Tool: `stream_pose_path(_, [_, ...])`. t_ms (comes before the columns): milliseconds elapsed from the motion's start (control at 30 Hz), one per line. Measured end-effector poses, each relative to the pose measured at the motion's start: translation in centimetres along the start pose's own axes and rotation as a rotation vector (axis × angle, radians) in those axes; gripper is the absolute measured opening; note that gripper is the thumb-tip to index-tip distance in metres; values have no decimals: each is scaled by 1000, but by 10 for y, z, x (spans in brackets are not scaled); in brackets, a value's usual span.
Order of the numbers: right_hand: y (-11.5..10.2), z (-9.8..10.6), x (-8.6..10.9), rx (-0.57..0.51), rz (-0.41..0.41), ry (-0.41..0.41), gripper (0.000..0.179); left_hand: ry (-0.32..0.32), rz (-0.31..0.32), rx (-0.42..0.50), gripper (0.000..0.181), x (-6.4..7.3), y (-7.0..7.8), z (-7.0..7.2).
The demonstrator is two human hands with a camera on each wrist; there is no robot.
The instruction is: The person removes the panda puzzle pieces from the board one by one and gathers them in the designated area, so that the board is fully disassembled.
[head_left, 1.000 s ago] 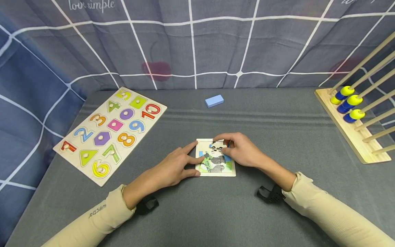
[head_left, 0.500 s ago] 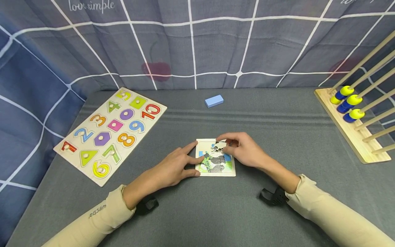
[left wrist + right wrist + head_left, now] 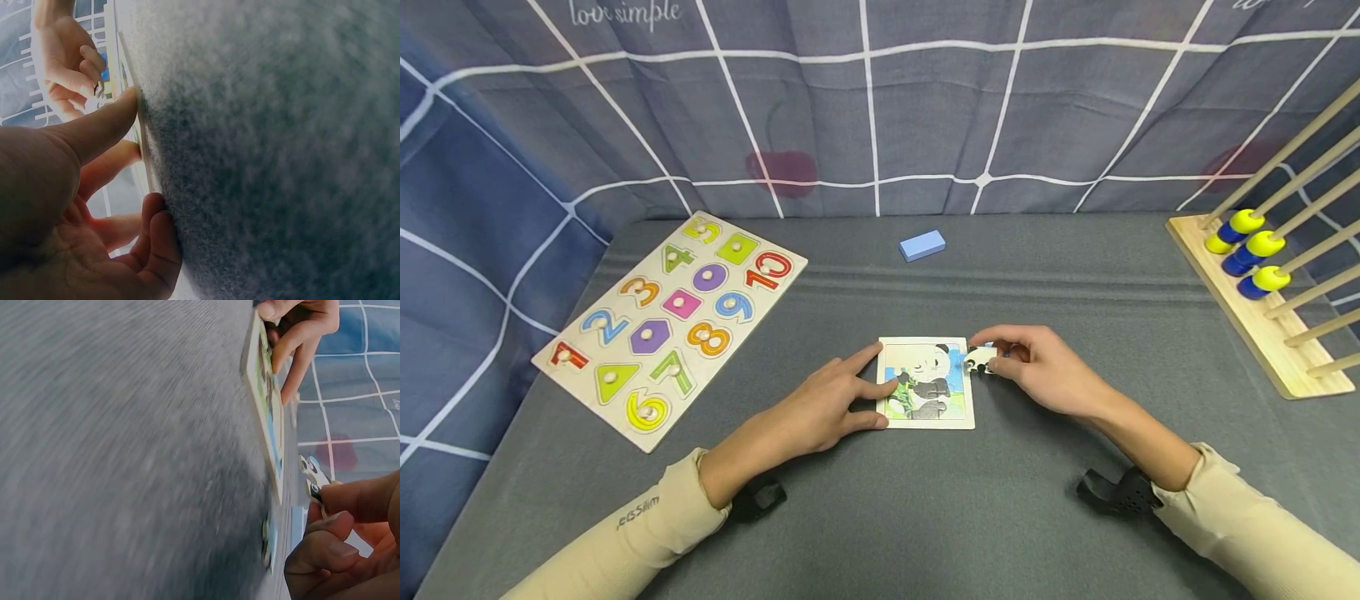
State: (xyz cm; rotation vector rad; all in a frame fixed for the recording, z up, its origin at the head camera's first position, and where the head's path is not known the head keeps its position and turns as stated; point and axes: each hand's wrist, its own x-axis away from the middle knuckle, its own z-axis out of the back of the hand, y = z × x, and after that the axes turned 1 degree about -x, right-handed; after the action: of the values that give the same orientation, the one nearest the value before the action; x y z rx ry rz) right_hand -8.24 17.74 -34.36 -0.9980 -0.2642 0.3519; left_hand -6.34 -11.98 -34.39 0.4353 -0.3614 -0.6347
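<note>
Grey table | number board | blue block | panda puzzle | bead stand | loose piece

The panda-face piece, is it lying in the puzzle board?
No, the right hand holds the panda-face piece in the air, apart from the puzzle board.

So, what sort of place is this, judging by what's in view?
Probably an indoor learning or play area, though the wider room is hidden: the panda puzzle, the number board and the bead rack suggest it.
</note>
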Motion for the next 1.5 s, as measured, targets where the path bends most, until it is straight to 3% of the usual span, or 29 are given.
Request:
stream_pose_path(567, [26,33,24,118,-48,104,26,4,-13,-17,51,1,1,0])
stream_pose_path(1133, [35,32,19,365,15,134,28,4,-24,-28,51,0,0,0])
stream_pose_path(1500, [36,30,19,373,-4,133,33,-9,-11,-38,51,0,1,1])
